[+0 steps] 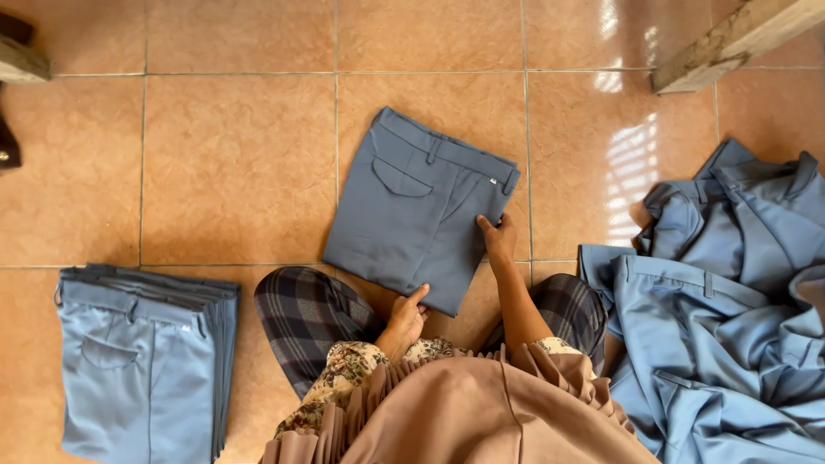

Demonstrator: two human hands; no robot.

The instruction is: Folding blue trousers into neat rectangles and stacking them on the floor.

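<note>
A pair of grey-blue trousers point(412, 210), folded into a rectangle with the waistband and a back pocket up, lies on the tiled floor in front of me. My left hand point(406, 316) touches its near edge with the fingers pointing at the cloth. My right hand point(498, 241) pinches the right edge of the folded trousers just below the waistband. My knees in dark plaid trousers frame the garment on both sides.
A neat stack of folded light-blue trousers point(142, 361) sits at the lower left. A loose heap of unfolded blue trousers point(730, 292) spreads at the right. A wooden beam point(730, 43) lies at the top right; the floor is orange tile point(232, 163).
</note>
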